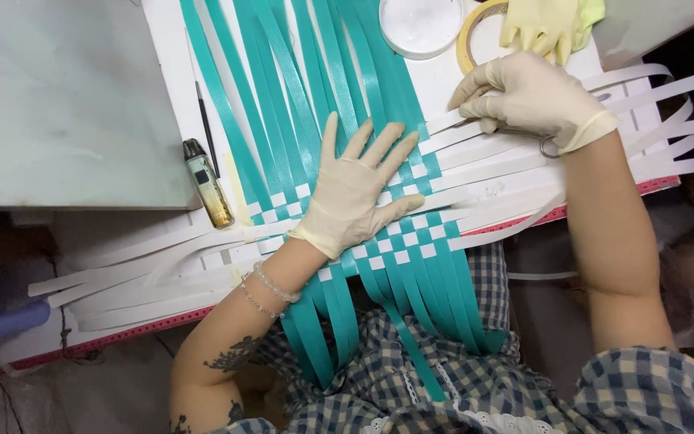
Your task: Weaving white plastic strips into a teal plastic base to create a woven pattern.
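On the bench, the left hand lies flat, fingers spread, pinning the woven strips, which look light, springy and slick, while the right hand curls its fingers onto white strips, best gripped near the weave.

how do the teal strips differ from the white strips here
The teal strips run away from the person and hang over the near edge onto the lap; the white strips run crosswise, sticking out left and right. The left hand lies flat on the teal ones, the right hand on white ones. Both are flat bands, interlaced into a checked patch.
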